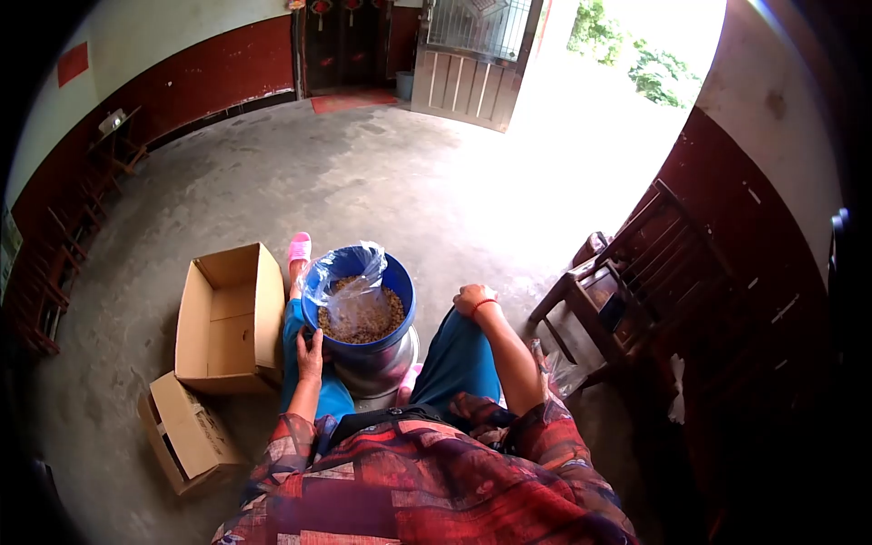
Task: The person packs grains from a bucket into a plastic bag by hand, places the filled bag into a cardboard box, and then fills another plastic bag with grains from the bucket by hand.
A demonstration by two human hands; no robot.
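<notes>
A blue bucket (408, 289) stands between my legs on a silvery round base (374, 371). Small brown granules (372, 320) fill part of it, and a clear plastic bag (350, 283) lies over them and over the rim. My left hand (310, 356) touches the bucket's near left side, its fingers stretched out and apart. On my right knee rests my right hand (474, 299), the fingers curled in and nothing seen in them. A red band (483, 304) circles that wrist.
Left of my leg are an open cardboard box (232, 316) and a smaller, tilted carton (193, 431). A dark wooden chair (627, 277) stands at right, a clear plastic bag (565, 371) beside it. Ahead, a metal door (468, 86) stands open to bright daylight.
</notes>
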